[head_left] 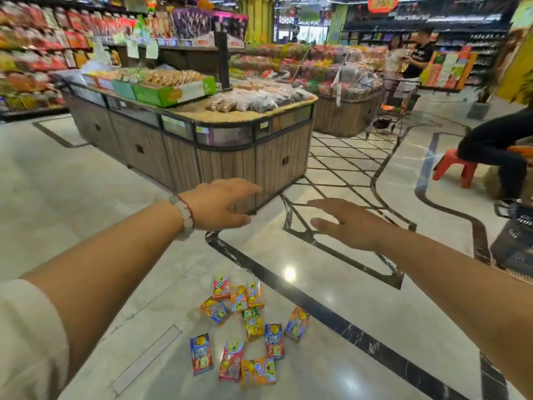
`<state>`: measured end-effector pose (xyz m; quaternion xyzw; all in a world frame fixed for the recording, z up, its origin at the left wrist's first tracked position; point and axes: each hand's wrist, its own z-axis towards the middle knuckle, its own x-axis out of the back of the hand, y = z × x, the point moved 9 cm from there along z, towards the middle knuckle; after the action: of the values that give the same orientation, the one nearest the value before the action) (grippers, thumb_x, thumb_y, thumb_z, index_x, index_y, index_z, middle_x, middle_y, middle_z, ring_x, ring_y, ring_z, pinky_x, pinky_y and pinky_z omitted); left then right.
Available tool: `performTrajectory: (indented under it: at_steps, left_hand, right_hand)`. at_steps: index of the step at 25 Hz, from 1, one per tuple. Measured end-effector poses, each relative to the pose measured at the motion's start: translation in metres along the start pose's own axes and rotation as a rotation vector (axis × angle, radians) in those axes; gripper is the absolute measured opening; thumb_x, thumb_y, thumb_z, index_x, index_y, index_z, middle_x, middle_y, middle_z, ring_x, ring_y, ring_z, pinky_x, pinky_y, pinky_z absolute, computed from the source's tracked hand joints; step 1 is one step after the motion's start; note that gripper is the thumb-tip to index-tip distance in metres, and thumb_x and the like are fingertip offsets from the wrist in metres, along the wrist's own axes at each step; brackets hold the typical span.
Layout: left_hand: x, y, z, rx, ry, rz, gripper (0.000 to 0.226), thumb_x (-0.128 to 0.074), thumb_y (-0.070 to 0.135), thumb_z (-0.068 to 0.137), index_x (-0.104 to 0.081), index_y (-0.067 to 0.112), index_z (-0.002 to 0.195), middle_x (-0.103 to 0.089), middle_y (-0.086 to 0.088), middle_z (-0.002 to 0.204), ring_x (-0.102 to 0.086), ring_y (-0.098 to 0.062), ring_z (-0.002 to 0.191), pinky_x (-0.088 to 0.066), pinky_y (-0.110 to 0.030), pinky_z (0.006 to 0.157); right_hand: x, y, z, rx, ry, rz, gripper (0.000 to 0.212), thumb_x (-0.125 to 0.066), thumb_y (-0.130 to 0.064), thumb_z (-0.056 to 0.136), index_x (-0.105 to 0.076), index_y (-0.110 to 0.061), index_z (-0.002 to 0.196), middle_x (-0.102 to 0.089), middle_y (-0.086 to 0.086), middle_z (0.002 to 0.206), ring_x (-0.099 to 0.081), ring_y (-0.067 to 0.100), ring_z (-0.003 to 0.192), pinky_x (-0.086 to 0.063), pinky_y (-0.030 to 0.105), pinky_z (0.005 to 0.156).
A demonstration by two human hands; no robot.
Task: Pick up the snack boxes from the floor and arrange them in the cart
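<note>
Both hands are out in front, empty with fingers relaxed, left hand and right hand, while the snack boxes lie scattered on the floor well below, roughly midway between them, so neither's obviously nearer.

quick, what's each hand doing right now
Left hand: open, fingers extended, holding nothing.
Right hand: open, fingers extended, holding nothing.
</note>
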<state>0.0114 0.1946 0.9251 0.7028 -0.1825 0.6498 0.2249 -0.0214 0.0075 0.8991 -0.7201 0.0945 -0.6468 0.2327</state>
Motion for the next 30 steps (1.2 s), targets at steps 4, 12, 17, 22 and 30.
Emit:
performTrajectory:
  at_steps: [4,12,17,22,30]
  left_hand:
    - [-0.046,-0.059,0.059,0.026,-0.015,-0.045,0.065,-0.051,0.038,0.091,-0.022,0.024,0.147,-0.029,-0.001,0.153,-0.033,-0.023,0.137,-0.031,-0.043,0.113]
    - [-0.314,-0.135,0.147,0.069,-0.147,-0.177,0.065,-0.056,0.04,0.088,-0.029,0.025,0.145,-0.033,0.002,0.151,-0.036,-0.022,0.135,-0.035,-0.042,0.109]
    - [-0.558,-0.167,0.187,0.139,-0.25,-0.228,0.077,-0.043,0.052,0.073,-0.029,0.027,0.145,-0.032,0.003,0.151,-0.033,-0.023,0.138,-0.032,-0.042,0.11]
    - [-0.773,-0.184,0.217,0.104,-0.232,-0.277,0.07,-0.054,0.047,0.084,-0.031,0.021,0.145,-0.034,-0.004,0.151,-0.035,-0.025,0.137,-0.031,-0.035,0.111]
    - [-0.992,-0.124,0.178,0.174,-0.563,-0.37,0.094,-0.063,0.059,0.071,-0.02,0.025,0.148,-0.031,0.0,0.153,-0.032,-0.021,0.138,-0.027,-0.031,0.112]
  right_hand:
    - [-0.045,0.023,0.086,-0.004,-0.059,0.077,0.05,-0.041,-0.04,0.097,-0.032,-0.029,0.144,-0.033,-0.002,0.152,-0.033,0.016,0.138,-0.026,0.022,0.099]
    - [-0.274,0.154,0.208,-0.06,-0.178,0.169,0.047,-0.045,-0.037,0.096,-0.04,-0.024,0.141,-0.038,-0.001,0.149,-0.038,0.018,0.136,-0.032,0.027,0.109]
    - [-0.488,0.276,0.248,-0.062,-0.24,0.127,0.045,-0.049,-0.033,0.095,-0.044,-0.02,0.139,-0.045,0.004,0.145,-0.045,0.02,0.13,-0.031,0.02,0.102]
    - [-0.673,0.394,0.274,-0.143,-0.261,0.087,0.046,-0.044,-0.034,0.097,-0.039,-0.023,0.142,-0.039,0.0,0.149,-0.038,0.018,0.135,-0.029,0.026,0.107]
    - [-0.821,0.512,0.26,-0.509,-0.205,0.104,0.04,-0.053,-0.029,0.091,-0.05,-0.004,0.122,-0.056,0.019,0.125,-0.051,0.036,0.117,-0.041,0.043,0.099]
